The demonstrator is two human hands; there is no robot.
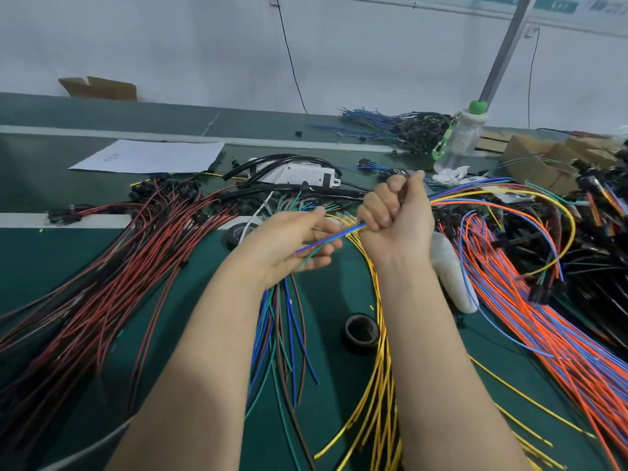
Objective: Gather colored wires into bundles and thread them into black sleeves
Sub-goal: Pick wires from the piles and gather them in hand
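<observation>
My right hand [396,215] is fisted round a small bundle of coloured wires [339,234], blue, green, yellow and orange. The bundle leaves the fist to the right and arcs over the table [503,195]. My left hand [292,246] holds the bundle's near end between thumb and fingers, just left of the right fist. Black sleeves [282,163] lie curved behind the hands, beside a white plastic box [299,173]. Loose blue, green and brown wires [282,334] lie under my left wrist. Yellow wires [380,368] run under my right forearm.
Red-and-black wires [119,266] fan across the left of the green mat. Orange and blue wires [543,317] pile at the right with black connectors. A black tape roll [361,333] sits between my forearms. A bottle [462,137], cardboard boxes [543,158] and a paper sheet [149,156] lie behind.
</observation>
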